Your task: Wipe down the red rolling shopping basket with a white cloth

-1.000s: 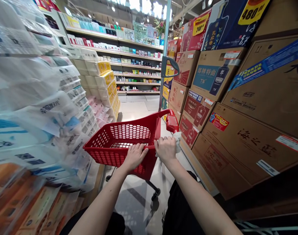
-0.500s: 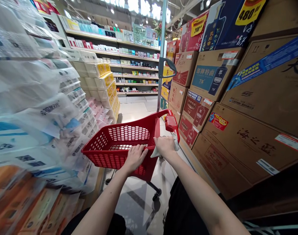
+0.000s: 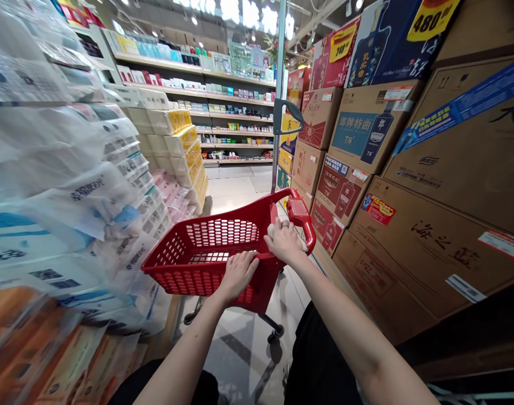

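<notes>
A red plastic shopping cart [image 3: 215,278] with perforated walls stands sideways before me, its basket to the left and its handle [image 3: 310,233] to the right. The fingers of my left hand [image 3: 240,273] are closed over the near rim. At the handle end, my right hand [image 3: 285,243] presses a whitish cloth [image 3: 303,244] against the cart's upper edge, between rim and handle. Only edges of the cloth show beside the fingers; the rest is hidden under the palm. A ring is on one right finger.
Wrapped tissue packs [image 3: 105,185] are piled close on the left. Stacked cardboard cartons [image 3: 434,230] line the right. Beyond the cart rises a metal post [image 3: 280,73] with a grey handle [image 3: 288,117]. Stocked shelves [image 3: 235,101] stand at the back.
My right hand has moved up and forward with the cloth, along the cart's handle end. The left hand stays on the rim. The cart has shifted slightly to the right in view.
</notes>
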`<action>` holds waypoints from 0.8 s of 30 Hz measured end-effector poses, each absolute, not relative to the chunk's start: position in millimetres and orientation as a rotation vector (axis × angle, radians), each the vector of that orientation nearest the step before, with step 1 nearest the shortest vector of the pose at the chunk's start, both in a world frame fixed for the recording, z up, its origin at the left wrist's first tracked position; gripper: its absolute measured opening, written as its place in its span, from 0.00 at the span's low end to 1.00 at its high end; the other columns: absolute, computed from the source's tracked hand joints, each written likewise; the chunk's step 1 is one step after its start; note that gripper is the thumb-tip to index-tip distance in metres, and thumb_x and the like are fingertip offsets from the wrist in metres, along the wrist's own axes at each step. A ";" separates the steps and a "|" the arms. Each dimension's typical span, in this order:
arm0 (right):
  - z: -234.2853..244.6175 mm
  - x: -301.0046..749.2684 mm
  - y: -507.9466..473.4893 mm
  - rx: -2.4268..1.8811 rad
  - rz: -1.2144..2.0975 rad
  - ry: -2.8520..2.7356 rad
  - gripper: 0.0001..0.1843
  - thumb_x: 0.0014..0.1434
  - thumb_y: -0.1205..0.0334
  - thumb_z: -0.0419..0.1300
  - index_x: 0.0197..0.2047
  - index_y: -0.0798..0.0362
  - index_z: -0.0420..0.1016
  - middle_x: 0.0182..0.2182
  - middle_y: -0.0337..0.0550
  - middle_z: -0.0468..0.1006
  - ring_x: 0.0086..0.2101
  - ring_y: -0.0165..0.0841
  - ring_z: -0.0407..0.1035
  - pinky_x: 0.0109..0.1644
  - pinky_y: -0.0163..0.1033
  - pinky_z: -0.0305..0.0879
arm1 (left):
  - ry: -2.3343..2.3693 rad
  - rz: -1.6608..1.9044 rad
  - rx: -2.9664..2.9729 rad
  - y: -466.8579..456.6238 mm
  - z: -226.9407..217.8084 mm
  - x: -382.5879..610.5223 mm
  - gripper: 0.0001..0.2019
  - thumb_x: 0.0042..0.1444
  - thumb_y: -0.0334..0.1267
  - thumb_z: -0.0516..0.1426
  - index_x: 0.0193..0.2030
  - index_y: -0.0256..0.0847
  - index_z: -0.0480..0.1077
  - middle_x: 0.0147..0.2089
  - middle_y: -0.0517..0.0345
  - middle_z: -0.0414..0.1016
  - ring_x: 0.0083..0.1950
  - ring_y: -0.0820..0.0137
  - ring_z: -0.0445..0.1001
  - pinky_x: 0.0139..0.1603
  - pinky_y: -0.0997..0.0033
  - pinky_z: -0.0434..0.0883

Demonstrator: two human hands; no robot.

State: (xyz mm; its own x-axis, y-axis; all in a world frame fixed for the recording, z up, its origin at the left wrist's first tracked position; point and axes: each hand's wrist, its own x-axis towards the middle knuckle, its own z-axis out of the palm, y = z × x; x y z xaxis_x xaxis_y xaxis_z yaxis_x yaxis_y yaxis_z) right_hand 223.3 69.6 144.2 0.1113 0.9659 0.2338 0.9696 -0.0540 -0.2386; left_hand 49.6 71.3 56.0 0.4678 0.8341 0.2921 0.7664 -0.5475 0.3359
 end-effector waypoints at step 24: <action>139.3 245.2 104.4 -2.043 0.588 -2.455 0.37 0.61 0.63 0.49 0.68 0.69 0.38 0.66 0.67 0.39 0.65 0.47 0.42 0.64 0.48 0.50 | 1.399 0.373 2.375 96.2 86.4 66.1 0.25 0.63 0.52 0.37 0.36 0.42 0.69 0.37 0.52 0.75 0.40 0.64 0.73 0.39 0.69 0.63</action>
